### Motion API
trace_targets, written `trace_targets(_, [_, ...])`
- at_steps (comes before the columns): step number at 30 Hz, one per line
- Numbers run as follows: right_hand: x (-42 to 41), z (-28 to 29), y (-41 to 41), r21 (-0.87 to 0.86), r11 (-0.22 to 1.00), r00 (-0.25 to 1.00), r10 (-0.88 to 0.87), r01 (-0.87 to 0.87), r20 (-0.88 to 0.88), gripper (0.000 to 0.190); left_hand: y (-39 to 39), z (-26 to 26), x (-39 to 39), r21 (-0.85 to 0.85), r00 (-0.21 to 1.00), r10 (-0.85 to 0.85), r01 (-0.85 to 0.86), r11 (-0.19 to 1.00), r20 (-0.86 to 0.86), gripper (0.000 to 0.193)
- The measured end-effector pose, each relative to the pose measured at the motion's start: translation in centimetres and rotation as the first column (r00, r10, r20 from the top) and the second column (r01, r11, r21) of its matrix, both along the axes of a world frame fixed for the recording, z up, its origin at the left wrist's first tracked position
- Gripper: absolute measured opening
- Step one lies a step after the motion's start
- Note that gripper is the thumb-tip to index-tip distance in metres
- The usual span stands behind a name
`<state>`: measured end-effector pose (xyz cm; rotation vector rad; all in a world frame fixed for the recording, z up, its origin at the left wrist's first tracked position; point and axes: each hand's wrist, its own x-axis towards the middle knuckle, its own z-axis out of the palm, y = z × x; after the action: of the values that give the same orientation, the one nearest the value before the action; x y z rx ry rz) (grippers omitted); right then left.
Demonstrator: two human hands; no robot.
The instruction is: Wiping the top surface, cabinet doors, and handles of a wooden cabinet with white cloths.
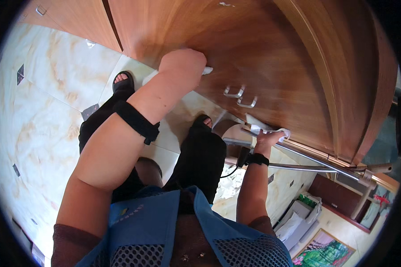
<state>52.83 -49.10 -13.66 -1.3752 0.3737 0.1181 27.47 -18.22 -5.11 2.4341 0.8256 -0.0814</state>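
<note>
My left hand (pixel 183 61) is bent at the wrist against the brown wooden cabinet front (pixel 254 53). A bit of white cloth (pixel 207 70) sticks out from beneath it; the fingers themselves are hidden. Lower on the right, my right hand (pixel 270 137) grips a second white cloth (pixel 280 130) by the cabinet's edge. A shiny metal tube (pixel 307 157) runs right beside that hand. Two metal pull handles (pixel 234 91) sit on the cabinet between my hands.
Pale marbled floor tiles (pixel 50 100) lie under my black sandals (pixel 123 80). Crossing metal rods (pixel 297 167) stand at the right. Beyond them are stacked boxes (pixel 297 217) and a framed picture (pixel 324 250). White crumpled material (pixel 232 185) lies behind my right leg.
</note>
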Motion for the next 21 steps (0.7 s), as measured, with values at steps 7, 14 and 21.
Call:
trace_targets(7, [0.8,-7.6,0.5,0.196,0.949,0.933,0.287,-0.247,-0.215,0.043,0.1,1.3,0.4,-0.025,1.000,-0.004,0.004,1.000,-0.029,0.016])
trace_targets(14, [-3.2,-2.9,0.1,0.114,0.826,0.761,0.554,-0.551,-0.338,0.029,0.3,0.7,0.1,-0.022,0.998,-0.019,0.018,1.000,-0.066,0.020])
trace_targets(21, [-8.5,8.5,0.1,0.208,0.606,0.611,0.790,-0.768,-0.049,0.044,0.5,-0.8,-0.4,0.030,0.996,-0.008,0.006,1.000,0.089,0.015])
